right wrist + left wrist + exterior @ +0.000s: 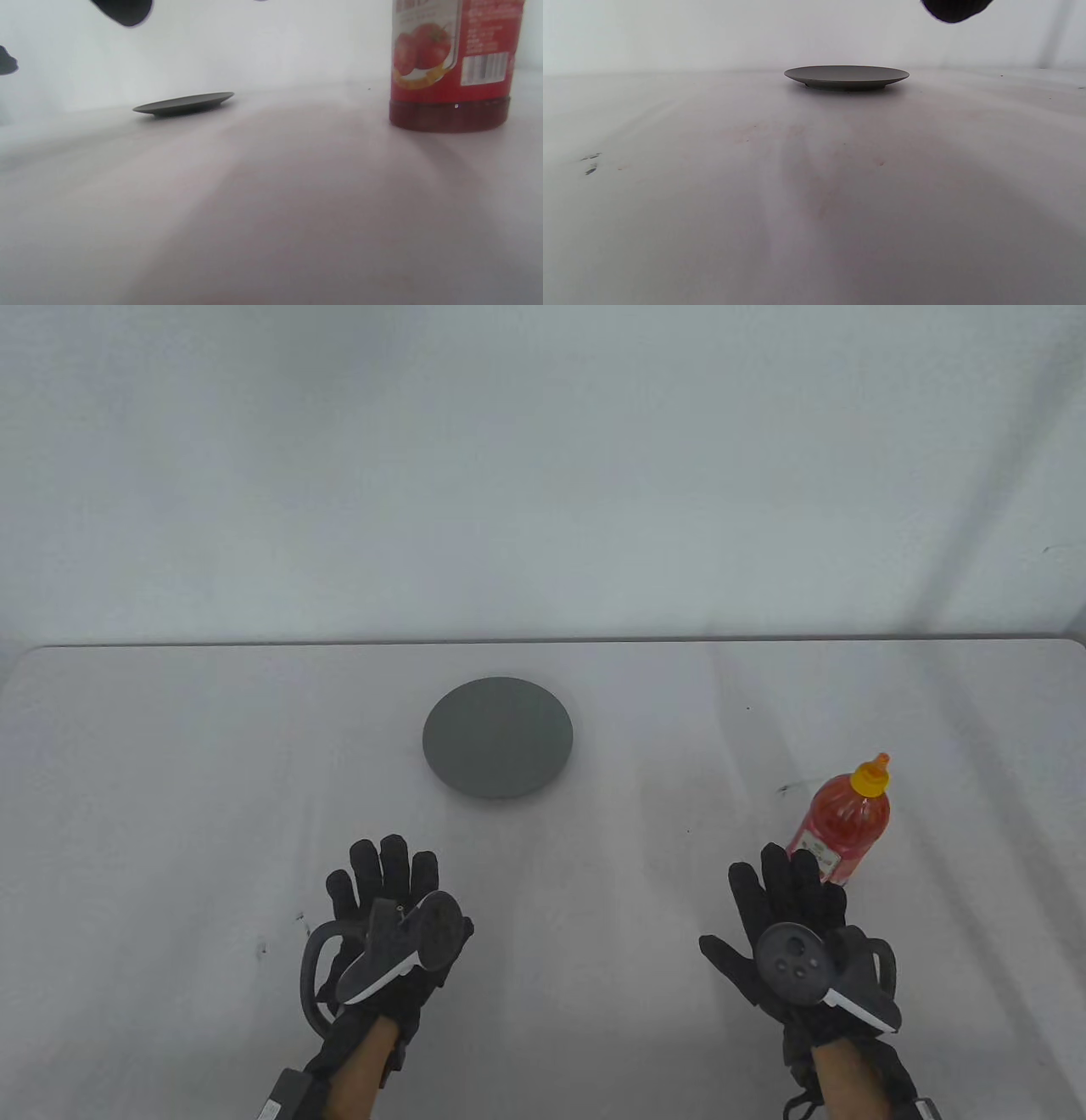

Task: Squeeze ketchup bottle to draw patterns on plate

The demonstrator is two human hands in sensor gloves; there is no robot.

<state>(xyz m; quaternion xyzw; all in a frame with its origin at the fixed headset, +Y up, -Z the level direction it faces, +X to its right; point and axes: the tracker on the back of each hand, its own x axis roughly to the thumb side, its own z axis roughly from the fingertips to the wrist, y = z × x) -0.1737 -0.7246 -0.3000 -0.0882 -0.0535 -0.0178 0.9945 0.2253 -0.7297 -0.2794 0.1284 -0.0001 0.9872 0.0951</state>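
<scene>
Both hands — left hand (386,929), right hand (793,942) — lay flat, fingers spread, gripping nothing; ketchup bottle (844,823) upright just beyond right fingertips, plate (498,736) apart.

Upright red ketchup bottle (842,821) with yellow cap, just beyond the right grip (793,933), flat bare grey plate (498,736) beyond the left grip (390,912)
</scene>
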